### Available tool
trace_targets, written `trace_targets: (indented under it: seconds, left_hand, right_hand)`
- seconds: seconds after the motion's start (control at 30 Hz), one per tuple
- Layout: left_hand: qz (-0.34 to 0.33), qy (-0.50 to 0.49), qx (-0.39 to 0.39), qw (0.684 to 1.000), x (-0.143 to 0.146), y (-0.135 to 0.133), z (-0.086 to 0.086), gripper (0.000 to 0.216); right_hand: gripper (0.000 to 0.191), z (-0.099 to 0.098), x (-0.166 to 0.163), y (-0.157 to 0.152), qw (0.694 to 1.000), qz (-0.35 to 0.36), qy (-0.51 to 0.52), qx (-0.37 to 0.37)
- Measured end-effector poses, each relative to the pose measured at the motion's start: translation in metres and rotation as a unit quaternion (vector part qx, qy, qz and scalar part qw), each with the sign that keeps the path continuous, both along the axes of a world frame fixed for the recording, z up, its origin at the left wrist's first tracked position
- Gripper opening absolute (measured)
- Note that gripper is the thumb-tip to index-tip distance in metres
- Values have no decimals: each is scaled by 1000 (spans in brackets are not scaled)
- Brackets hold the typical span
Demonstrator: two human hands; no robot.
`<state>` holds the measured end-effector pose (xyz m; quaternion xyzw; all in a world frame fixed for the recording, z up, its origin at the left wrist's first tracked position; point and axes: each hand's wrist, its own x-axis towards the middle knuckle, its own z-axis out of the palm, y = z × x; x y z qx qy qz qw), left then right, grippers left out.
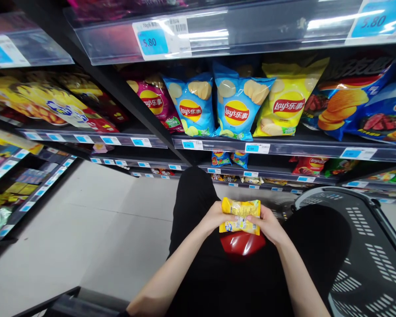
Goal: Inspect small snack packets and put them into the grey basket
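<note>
Both my hands hold a small yellow snack packet (240, 215) over my lap. My left hand (215, 216) grips its left edge with the fingers curled round it. My right hand (267, 225) grips its right edge in the same way. A shiny red packet (241, 243) lies on my black trousers just below the yellow one. I am low down in front of a shelf of crisp bags (236, 108).
Dark shelves with blue price tags (257, 148) run across the view and along the left. A black shopping basket (366, 246) stands at my right. Pale floor tiles (95, 229) stretch to the left. A dark shelf edge (62, 301) is at the bottom left.
</note>
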<state>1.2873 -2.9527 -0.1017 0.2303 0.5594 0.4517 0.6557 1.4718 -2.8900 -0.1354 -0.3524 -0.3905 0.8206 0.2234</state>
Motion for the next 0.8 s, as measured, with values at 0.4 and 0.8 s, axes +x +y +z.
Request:
trace_targets:
  seconds: [0.4, 0.8]
  left_hand:
    - [23, 120, 57, 991, 8, 3, -5, 37]
    - [36, 293, 46, 954, 7, 8, 13, 25]
  right_hand:
    - [33, -11, -2, -2, 996, -13, -79, 32]
    - [23, -7, 0, 5, 984, -90, -131, 82]
